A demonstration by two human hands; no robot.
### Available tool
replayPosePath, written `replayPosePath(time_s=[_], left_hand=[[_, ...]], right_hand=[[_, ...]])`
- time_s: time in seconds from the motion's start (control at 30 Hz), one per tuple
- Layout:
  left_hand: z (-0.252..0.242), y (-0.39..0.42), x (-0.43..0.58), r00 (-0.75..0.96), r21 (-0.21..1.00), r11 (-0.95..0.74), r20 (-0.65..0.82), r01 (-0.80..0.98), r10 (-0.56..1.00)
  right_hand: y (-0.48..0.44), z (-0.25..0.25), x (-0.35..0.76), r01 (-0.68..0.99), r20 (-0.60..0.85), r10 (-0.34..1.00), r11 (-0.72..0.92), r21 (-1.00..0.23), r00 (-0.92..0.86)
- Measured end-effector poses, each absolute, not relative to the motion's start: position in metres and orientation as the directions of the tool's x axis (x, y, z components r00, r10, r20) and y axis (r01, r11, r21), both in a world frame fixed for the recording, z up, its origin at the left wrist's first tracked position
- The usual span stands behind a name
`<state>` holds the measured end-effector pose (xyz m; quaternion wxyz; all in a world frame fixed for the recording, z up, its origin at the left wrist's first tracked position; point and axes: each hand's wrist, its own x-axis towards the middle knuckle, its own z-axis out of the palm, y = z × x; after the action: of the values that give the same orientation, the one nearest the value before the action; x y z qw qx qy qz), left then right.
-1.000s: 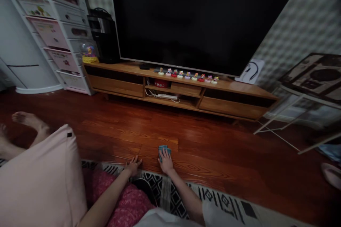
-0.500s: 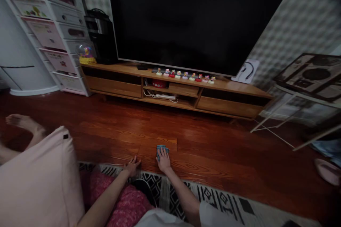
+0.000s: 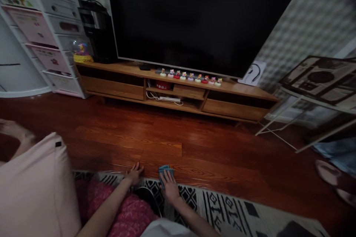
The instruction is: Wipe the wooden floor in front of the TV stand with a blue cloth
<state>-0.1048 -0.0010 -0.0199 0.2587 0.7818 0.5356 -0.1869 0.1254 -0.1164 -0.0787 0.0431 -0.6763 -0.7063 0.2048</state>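
Lying flat at the lower centre of the head view, the right hand (image 3: 169, 189) covers a folded blue cloth (image 3: 164, 167), its fingers extended rather than gripping; even palm pressure would probably stop bunching. The left hand (image 3: 135, 174), seemingly empty and splayed, touches the glossy reddish-brown wooden floor (image 3: 211, 148) beside a black-and-white patterned rug (image 3: 205, 197). Across the upper frame, a large black television (image 3: 194, 14) stands over a long wooden cabinet (image 3: 236, 110).

A home living room: a large flat-screen television (image 3: 200, 18) above a low wooden TV stand (image 3: 116, 88), toy figurines (image 3: 190, 77) lined along the stand's front edge, a domed ornament (image 3: 83, 53) near its left corner, a patterned rug (image 3: 239, 211), slippers (image 3: 327, 171) on the wood floor (image 3: 133, 122).
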Motion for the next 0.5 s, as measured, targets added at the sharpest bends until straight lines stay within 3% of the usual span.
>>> replayPosePath(time_s=[0.33,0.5], left_hand=[[-0.018,0.001,-0.103,0.325,0.163,-0.287,-0.608,0.944,0.724],[-0.016,0.000,-0.101,0.319,0.160,-0.281,-0.612,0.946,0.724]], right_hand=[[-0.003,-0.016,0.114,0.931,-0.274,0.961,-0.121,-0.343,0.024],[-0.041,-0.037,0.112,0.927,-0.215,0.974,-0.021,-0.373,-0.064]])
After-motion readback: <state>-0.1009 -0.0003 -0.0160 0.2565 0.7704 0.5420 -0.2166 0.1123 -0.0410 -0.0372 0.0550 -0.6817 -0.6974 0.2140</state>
